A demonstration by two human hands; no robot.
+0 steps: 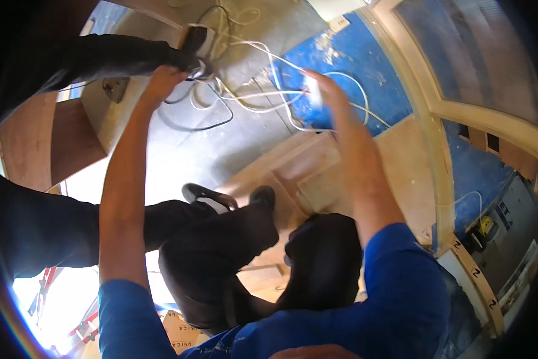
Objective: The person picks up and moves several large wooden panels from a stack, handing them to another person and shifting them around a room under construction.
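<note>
Overhead, both hands up among tangled white cables.

Left hand point(161, 81) curled shut around a dark cable point(192, 99) just below a black-and-white plug block point(198, 40), near the top edge of the grey panel point(179, 149). Right hand point(323, 90) pinching a small white plug point(312, 90), fingers closed on it, against the blue painted surface point(365, 66). White cables point(263, 96) looping between both hands.
</note>
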